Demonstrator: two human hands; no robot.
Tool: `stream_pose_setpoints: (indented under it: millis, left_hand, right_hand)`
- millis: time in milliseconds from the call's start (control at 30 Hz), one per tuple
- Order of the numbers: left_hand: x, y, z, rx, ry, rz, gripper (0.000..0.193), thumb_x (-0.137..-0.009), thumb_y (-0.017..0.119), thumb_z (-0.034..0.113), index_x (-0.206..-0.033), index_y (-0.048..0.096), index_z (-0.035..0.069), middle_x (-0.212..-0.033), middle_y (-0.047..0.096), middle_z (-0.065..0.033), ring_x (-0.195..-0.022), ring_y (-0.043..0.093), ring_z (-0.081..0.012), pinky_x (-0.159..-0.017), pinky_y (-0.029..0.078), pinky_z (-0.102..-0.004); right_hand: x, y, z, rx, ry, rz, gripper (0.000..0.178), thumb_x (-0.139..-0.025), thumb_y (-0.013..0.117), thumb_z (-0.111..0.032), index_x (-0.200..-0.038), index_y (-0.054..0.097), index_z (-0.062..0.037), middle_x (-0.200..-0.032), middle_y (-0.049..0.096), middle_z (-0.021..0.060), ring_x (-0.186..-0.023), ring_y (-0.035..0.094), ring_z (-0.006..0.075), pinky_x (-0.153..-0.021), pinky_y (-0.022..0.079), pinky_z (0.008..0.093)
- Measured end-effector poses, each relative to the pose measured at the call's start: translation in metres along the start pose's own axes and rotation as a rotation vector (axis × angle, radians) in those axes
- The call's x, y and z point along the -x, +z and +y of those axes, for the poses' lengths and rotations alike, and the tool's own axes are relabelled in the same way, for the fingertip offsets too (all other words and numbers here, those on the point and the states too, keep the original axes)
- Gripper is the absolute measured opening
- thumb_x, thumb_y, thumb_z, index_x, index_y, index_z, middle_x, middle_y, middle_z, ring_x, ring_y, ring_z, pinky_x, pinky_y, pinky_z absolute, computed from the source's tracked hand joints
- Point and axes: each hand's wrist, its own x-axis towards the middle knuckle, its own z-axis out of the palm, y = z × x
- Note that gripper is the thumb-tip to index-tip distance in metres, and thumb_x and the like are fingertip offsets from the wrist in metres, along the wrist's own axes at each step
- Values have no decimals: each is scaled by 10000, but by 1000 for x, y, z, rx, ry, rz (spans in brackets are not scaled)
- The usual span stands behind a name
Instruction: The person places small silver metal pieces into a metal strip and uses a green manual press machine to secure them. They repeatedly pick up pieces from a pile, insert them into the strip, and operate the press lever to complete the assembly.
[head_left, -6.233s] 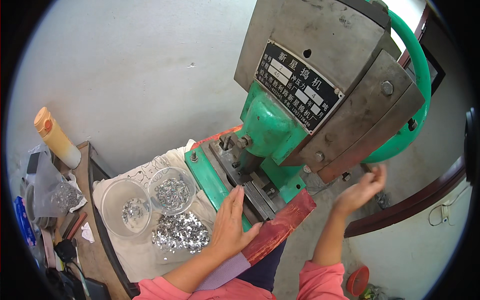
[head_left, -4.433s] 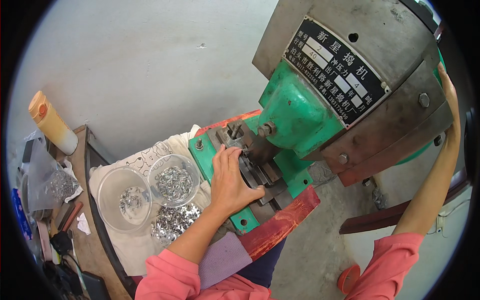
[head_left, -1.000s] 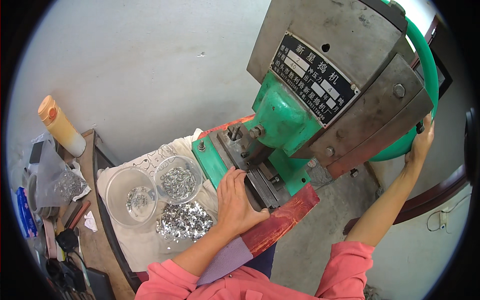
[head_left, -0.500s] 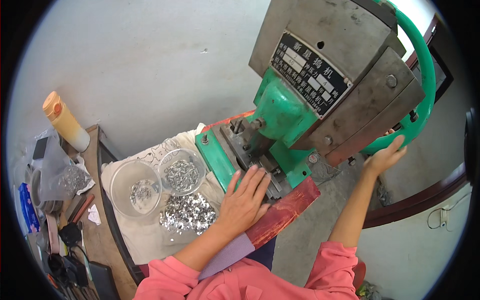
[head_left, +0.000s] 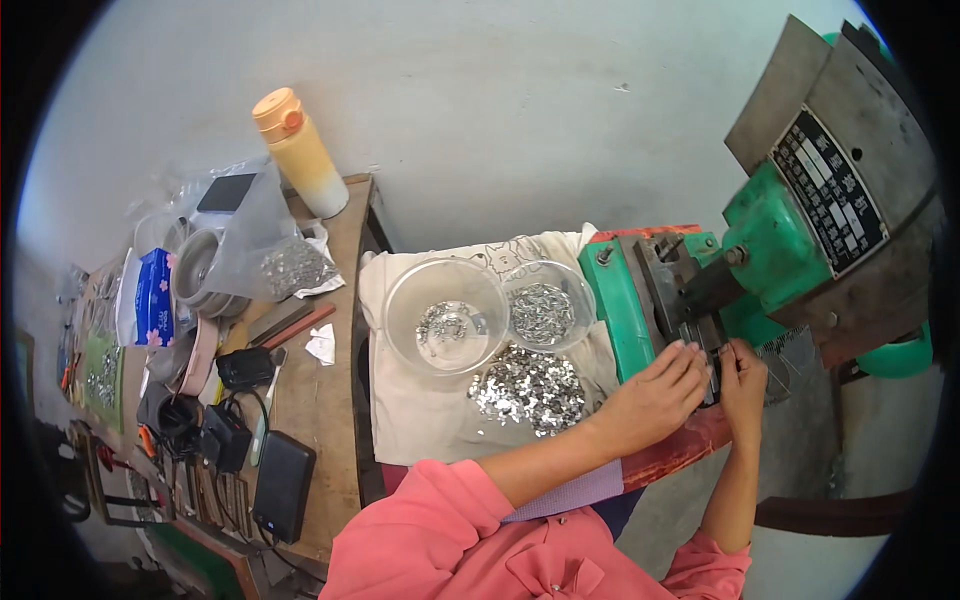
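Note:
My left hand (head_left: pixel 655 398) rests at the die block (head_left: pixel 683 295) of a green and grey hand press (head_left: pixel 780 240), its fingers drawn together at the near end. Close on its right, my right hand (head_left: pixel 743 388) pinches at the same end of the block. Anything between the fingertips of either hand is too small or hidden to make out. Left of the press, a heap of small shiny metal pieces (head_left: pixel 530 390) lies on a beige cloth (head_left: pixel 410 430). Behind the heap stand a large clear tub (head_left: pixel 398 335) and a smaller clear tub (head_left: pixel 583 300), both holding small metal parts.
A red-painted bench edge (head_left: pixel 680 450) runs under the press. To the left, a wooden table (head_left: pixel 325 430) carries a yellow bottle (head_left: pixel 305 160), a plastic bag of metal bits (head_left: pixel 295 265), a tissue pack (head_left: pixel 155 295), a black power bank (head_left: pixel 284 495) and cables. The green handwheel (head_left: pixel 900 355) shows at far right.
My right hand has left the green handwheel and come to the die beside my left hand. My left fingers have drawn together. The view has swung left, showing more of the wooden table.

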Motion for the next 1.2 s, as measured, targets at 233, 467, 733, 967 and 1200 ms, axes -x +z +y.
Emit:
stream_pose_setpoints:
  millis: [233, 467, 733, 967, 1200]
  left_hand:
    - [3, -2, 3, 71, 46, 37, 406, -851, 554, 181, -1184, 604, -46, -1242, 610, -185, -1252, 558, -312, -1137, 379, -447]
    - [5, 3, 3, 60, 33, 45, 392, -835, 567, 178, -1160, 606, -40, -1226, 606, -179, -1230, 557, -315, -1115, 398, -450]
    - [2, 2, 4, 88, 20, 47, 383, -825, 579, 175, -1151, 608, -23, -1222, 605, -167, -1229, 554, -312, -1108, 405, -449]
    - [3, -1, 1, 110, 13, 2, 407, -855, 560, 187, -1206, 590, -17, -1260, 588, -157, -1263, 532, -300, -1121, 388, -455]
    - [5, -1, 0, 162, -8, -29, 426, -879, 542, 190, -1256, 572, -7, -1263, 584, -140, -1277, 525, -287, -1137, 368, -445]
  right_hand:
    - [-15, -19, 11, -438, 422, -294, 198, -993, 523, -134, -847, 586, -18, -664, 583, 26, -498, 503, 70, -443, 406, 235]
    - [-29, -29, 19, -400, 512, -474, 199, -1004, 517, -151, -916, 585, 15, -648, 577, 59, -461, 531, 107, -429, 467, 249]
    - [-26, -31, 7, -659, 628, -455, 188, -1015, 548, -180, -938, 580, -10, -663, 575, 45, -467, 517, 101, -450, 455, 232]
    - [34, -25, -17, -474, 420, -134, 142, -997, 575, -138, -922, 563, -18, -685, 565, 23, -563, 554, 80, -489, 445, 235]
    - [75, -6, -49, 65, 42, -49, 129, -924, 645, -45, -887, 538, 17, -722, 585, 145, -579, 610, 283, -532, 467, 360]
